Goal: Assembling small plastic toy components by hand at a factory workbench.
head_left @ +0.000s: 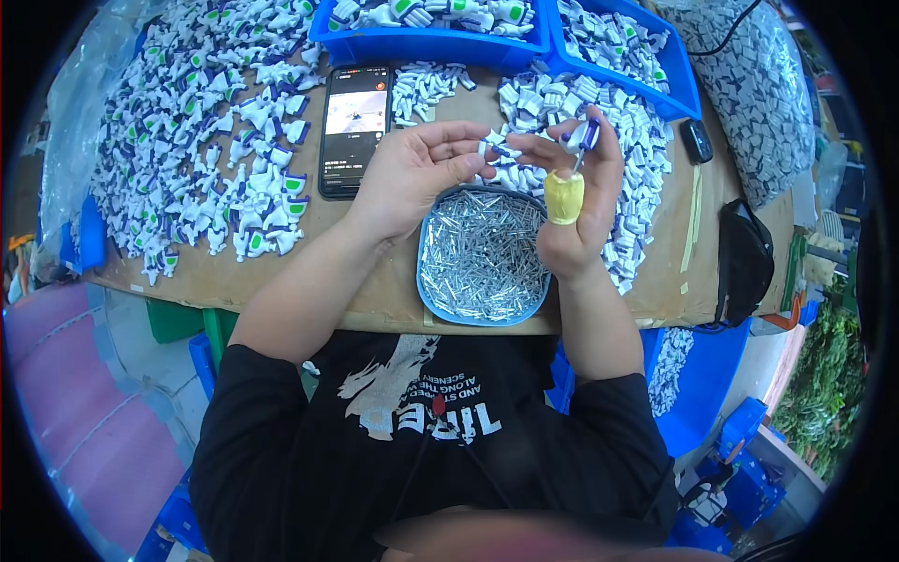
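Observation:
Above a blue tray [422,281] filled with small silver pins or screws [482,248], both my hands are raised. My left hand [412,173] pinches a small white piece [483,148] between thumb and fingertips. My right hand [595,211] is closed on a screwdriver-like tool with a yellow handle [565,197] and a thin metal shaft. The fingers of that hand also hold a white and purple plastic toy part [582,138] at the shaft's upper end. Whether the shaft enters the part I cannot tell.
Many white, purple and green toy parts [206,140] cover the table's left; white hand-shaped parts [627,187] lie at right. A phone [354,131], small white pieces [426,89], blue bins [431,42], a black case [696,141], a black pouch [744,258] and a filled clear bag [758,103] surround them.

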Motion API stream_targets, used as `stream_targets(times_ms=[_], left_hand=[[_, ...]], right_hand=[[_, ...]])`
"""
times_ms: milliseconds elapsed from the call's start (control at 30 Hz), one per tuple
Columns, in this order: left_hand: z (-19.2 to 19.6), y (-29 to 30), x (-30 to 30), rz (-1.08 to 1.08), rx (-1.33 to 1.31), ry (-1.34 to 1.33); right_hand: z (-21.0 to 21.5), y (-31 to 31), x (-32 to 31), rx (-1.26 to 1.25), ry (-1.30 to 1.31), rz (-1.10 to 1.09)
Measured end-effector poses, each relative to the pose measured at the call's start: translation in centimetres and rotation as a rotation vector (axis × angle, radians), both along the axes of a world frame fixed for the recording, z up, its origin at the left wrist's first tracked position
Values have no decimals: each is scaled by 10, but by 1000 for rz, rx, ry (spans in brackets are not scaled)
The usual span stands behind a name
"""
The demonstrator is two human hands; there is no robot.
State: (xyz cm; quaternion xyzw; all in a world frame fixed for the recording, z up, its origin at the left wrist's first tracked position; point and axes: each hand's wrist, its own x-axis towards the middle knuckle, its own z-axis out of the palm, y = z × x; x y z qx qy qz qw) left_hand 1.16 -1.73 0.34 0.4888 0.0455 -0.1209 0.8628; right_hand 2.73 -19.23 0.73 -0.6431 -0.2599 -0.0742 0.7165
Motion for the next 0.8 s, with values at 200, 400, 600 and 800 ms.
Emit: stream_targets(times_ms=[200,400,600,800], left_hand=[[-2,5,-2,-54,-208,176],[-5,7,-2,-118,-204,166],[-1,6,-1,-40,-155,170],[-6,2,-2,67,92,-137]], right_hand=[[-10,-4,1,-106,-200,167],[-8,-12,-2,-316,-269,283],[4,-2,-8,-121,-67,166],[9,-3,-3,-413,77,90]])
